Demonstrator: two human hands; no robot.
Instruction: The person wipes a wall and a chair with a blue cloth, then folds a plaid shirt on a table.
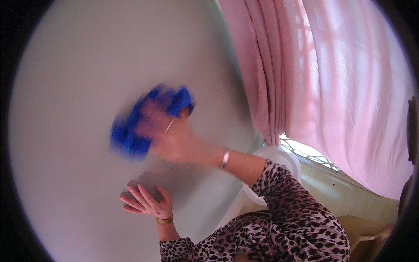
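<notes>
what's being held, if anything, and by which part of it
A blue cloth, held about its middle under the right hand; blur hides the exact grip. The left hand holds nothing.

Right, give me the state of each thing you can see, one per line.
Blue cloth: crumpled, blurred, under the right hand
Right hand: over the cloth, blurred; grip unclear
Left hand: open, fingers spread, seemingly resting on the wall
Pink curtain: hanging, bunched at its left, spread out to the right
Round white object: partly hidden behind the right arm
</notes>
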